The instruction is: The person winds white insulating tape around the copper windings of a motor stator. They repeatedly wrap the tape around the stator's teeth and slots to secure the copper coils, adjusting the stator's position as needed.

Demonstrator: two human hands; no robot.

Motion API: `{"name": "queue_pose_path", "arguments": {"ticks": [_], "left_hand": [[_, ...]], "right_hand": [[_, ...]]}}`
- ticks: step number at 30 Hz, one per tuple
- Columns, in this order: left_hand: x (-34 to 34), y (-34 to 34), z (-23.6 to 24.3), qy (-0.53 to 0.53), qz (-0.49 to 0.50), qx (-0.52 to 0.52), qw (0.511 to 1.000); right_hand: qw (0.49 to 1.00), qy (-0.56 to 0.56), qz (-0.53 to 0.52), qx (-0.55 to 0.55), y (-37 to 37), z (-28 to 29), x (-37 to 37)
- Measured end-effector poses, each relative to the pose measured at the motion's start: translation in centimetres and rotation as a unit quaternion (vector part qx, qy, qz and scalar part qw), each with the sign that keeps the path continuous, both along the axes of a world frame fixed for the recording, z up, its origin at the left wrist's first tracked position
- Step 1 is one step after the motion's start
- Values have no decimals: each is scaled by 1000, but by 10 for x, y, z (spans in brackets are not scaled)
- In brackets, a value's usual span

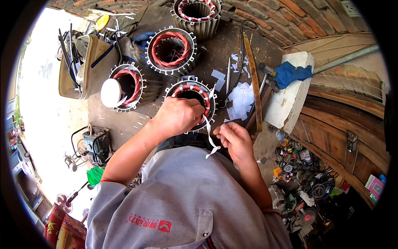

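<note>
Close in front of me stands a motor stator [213,108] with a ring of red windings [194,88], bound in places with white tape. My left hand [180,116] reaches over its near left rim, fingers curled closed at the windings; what they grip is hidden. From the near right of the ring a loose strip of white tape [209,135] hangs down, twisted, toward my shirt. Just right of that strip is my right hand [235,140], thumb and fingers pinched together. Whatever sits in the pinch is too small to make out.
Three more stators stand behind and left: one [151,89] bearing a white tape roll [111,93], another [191,62], and a far one [203,31]. Paper pieces [240,99], a curved brown strip [253,79] and a white block [286,101] with blue cloth [292,74] lie right.
</note>
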State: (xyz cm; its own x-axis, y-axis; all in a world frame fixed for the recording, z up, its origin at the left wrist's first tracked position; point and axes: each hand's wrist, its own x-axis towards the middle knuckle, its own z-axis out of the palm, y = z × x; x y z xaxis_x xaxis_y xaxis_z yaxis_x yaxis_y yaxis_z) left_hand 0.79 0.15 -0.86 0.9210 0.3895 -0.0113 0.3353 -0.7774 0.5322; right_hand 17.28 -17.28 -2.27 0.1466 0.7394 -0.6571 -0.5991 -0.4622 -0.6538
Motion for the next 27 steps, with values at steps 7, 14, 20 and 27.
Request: {"name": "queue_pose_path", "arguments": {"ticks": [7, 14, 20, 27], "left_hand": [[0, -13, 15, -7, 64, -9, 998], [-8, -15, 18, 29, 116, -81, 989], [3, -3, 12, 117, 22, -52, 992], [8, 2, 12, 77, 40, -74, 993]], "right_hand": [[995, 7, 101, -27, 4, -4, -3], [887, -373, 273, 2, 11, 11, -8], [883, -427, 173, 94, 12, 7, -10], [789, -561, 135, 212, 22, 12, 2]]}}
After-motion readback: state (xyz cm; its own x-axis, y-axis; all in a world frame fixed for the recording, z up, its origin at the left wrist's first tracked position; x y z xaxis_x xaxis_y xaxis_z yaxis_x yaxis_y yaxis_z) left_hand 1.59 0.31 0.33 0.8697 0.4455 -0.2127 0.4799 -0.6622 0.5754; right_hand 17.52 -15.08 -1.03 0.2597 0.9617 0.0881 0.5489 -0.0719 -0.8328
